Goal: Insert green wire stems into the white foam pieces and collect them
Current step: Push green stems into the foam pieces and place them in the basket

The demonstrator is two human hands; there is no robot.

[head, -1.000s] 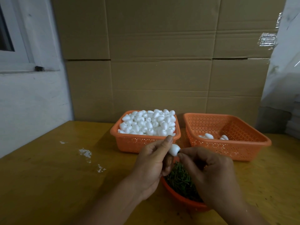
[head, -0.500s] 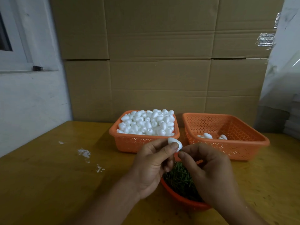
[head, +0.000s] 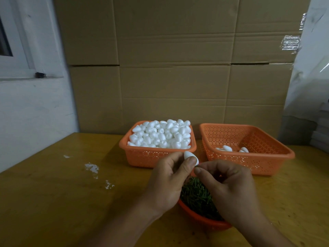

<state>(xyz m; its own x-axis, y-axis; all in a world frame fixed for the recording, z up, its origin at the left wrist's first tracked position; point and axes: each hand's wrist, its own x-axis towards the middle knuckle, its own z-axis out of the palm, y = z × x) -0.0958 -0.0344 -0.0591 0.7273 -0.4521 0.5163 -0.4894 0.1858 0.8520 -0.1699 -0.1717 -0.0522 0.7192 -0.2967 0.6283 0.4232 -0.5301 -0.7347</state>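
My left hand (head: 169, 177) pinches a white egg-shaped foam piece (head: 190, 156) between thumb and fingers, above the table. My right hand (head: 229, 188) is right beside it, its thumb and forefinger pinched together at the foam's lower tip; whatever they hold is too small to make out. Under both hands sits an orange bowl (head: 201, 218) of green wire stems (head: 197, 196). Behind, an orange basket (head: 142, 157) is heaped with foam pieces (head: 160, 134). To its right, a second orange basket (head: 249, 161) holds a few foam pieces (head: 229, 148).
The wooden table (head: 62, 202) carries white flecks (head: 92, 168) at the left. Stacked cardboard boxes (head: 178, 68) stand behind the baskets. A white wall with a window frame (head: 26, 68) is at left, and plastic sheeting (head: 309, 68) hangs at right.
My left hand turned the foam piece and raised it slightly. My right hand's pinched fingertips stayed at the foam's lower end.
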